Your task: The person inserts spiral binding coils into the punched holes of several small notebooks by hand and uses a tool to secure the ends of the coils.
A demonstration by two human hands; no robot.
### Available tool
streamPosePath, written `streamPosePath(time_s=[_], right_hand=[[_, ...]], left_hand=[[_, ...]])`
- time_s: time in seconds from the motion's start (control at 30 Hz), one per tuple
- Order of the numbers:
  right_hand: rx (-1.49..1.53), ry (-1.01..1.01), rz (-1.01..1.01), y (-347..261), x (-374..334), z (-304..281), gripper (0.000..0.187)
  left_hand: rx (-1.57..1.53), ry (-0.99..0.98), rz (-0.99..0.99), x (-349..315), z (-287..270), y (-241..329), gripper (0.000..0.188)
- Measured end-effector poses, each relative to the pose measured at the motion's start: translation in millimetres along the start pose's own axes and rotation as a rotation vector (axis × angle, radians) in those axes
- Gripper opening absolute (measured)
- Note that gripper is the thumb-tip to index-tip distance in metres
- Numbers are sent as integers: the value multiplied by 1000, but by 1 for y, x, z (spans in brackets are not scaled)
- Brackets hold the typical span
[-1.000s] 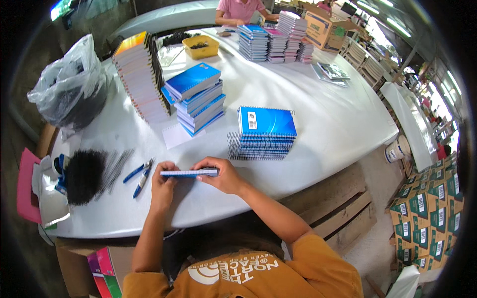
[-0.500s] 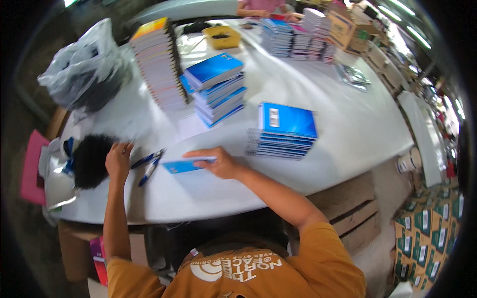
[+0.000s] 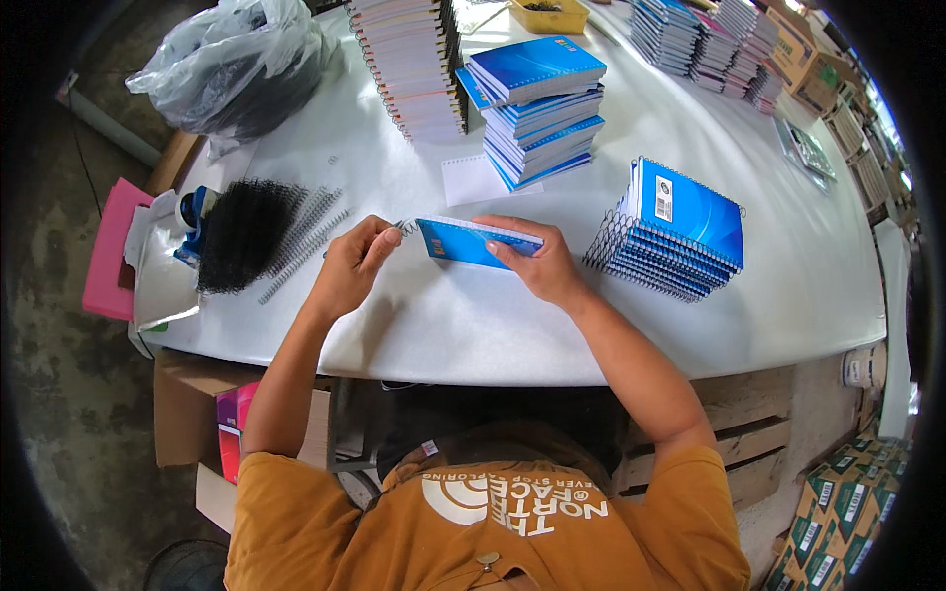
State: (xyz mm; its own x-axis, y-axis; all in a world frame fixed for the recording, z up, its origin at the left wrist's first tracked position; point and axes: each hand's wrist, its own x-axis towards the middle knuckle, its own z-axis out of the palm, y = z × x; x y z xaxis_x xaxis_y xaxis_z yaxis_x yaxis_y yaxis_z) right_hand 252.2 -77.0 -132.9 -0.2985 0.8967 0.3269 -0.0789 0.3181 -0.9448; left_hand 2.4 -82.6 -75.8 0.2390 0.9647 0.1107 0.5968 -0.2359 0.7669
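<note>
My right hand (image 3: 544, 264) grips a thin notebook (image 3: 458, 248) with a blue cover, thumb on the front, tilted above the white table. At the notebook's left edge, my left hand (image 3: 357, 266) pinches a dark wire spiral (image 3: 407, 228) whose end meets the row of holes. Left of that hand lies a heap of black spirals (image 3: 251, 236), with several loose ones fanned out beside it. A stack of spiral-bound blue notebooks (image 3: 680, 222) stands to the right. Behind my hands rises an uneven pile of blue notebooks (image 3: 547, 123) without visible spirals.
A tall stack of spiral-bound books (image 3: 419, 74) and a plastic bag (image 3: 232, 69) with dark contents stand at the back left. A yellow tray (image 3: 552, 18) and more notebook stacks (image 3: 670, 39) are farther back. Paper (image 3: 483, 179) lies beside the pile. The table's front edge (image 3: 473, 379) runs near my body.
My left hand has moved right from the spiral heap to the notebook, bringing a spiral. The notebook has tilted to show more cover. The view has shifted; the blue-handled pliers no longer show.
</note>
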Motion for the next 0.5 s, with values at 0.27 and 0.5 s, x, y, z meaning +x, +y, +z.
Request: streamPosePath(time_s=[0.27,0.5], right_hand=[[25,-43,57,-2,-1,-3,28],[77,-59,35,1,-3,1,26]], left_hand=[[-391,-54,-144,12,-1,0,21],[325,-152,229,18,-14,24,34]])
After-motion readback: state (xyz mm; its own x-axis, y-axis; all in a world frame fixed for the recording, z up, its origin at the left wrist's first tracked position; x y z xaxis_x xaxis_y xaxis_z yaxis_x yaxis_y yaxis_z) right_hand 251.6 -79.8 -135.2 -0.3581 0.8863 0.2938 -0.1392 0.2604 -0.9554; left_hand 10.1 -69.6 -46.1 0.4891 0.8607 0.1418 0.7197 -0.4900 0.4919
